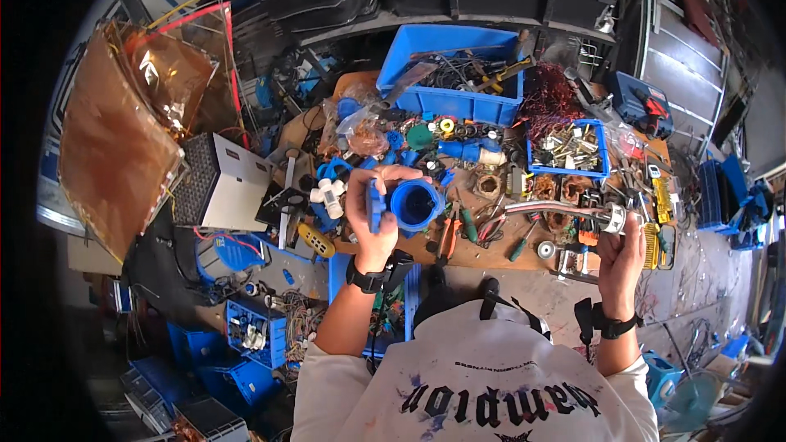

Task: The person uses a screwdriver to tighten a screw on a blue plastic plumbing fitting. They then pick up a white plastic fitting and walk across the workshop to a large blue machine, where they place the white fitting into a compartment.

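Blue round housing (412, 227) – held above the counter (487, 254), open mouth facing up, in the left hand (368, 237). Fingers curl behind it; the same hand pinches a ridged blue piece (376, 206) beside it, under the thumb. Judged light, stiff, moulded plastic, likely smooth; best gripped round the outer wall, clear of the mouth.

Right hand (623, 254) closed on a white round connector insert (616, 218), well apart from the housing; wires (544, 208) trail leftward from it – probably springy. Both forearms reach forward, right wrist roughly upright, left fingers bent rightward.

Beyond: orange-handled pliers (449, 236), small-parts tray (569, 170), large blue tub (458, 106).
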Demonstrator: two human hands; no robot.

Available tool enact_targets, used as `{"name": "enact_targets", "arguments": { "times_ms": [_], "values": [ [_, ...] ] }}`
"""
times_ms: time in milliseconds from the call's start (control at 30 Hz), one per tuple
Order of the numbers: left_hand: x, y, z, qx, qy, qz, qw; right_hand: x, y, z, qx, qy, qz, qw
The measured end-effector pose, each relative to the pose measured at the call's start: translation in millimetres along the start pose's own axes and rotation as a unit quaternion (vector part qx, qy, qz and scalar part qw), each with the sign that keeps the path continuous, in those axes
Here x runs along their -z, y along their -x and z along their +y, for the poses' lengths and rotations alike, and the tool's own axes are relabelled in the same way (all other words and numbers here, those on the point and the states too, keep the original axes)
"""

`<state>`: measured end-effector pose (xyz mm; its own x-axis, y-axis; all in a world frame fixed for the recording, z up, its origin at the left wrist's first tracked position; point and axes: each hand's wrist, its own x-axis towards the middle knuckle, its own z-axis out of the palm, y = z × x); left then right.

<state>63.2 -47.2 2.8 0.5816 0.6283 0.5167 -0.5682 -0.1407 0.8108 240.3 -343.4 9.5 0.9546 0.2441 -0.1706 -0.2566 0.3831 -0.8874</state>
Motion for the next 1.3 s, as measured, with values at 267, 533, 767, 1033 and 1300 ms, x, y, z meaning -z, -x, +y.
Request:
{"name": "enact_targets", "arguments": {
  "times_ms": [267, 533, 767, 1033, 1300],
  "values": [
    [38.0, 6.5, 5.6, -0.071, -0.051, -0.079, 0.993, -21.8, 5.7, 21.3, -0.021, 0.014, 0.009, 1.000],
    [85.6, 2.2, -6.3, -0.077, -0.113, -0.075, 0.988, -42.8, 16.6, 38.7, -0.033, 0.027, 0.015, 0.999],
    [188.5, 32.6, -111.5, 0.268, 0.133, 0.259, 0.919, -60.2, 27.5, 50.6, -0.023, 0.041, 0.039, 0.998],
    [213.3, 52.6, -132.5, 0.423, 0.208, 0.442, 0.763, -63.6, 42.3, 61.0, -0.027, 0.052, 0.059, 0.997],
    [105.5, 59.8, -113.5, 0.517, 0.198, 0.238, 0.798, -108.0, 48.4, 101.2, -0.094, 0.091, 0.035, 0.991]
  ]
}}
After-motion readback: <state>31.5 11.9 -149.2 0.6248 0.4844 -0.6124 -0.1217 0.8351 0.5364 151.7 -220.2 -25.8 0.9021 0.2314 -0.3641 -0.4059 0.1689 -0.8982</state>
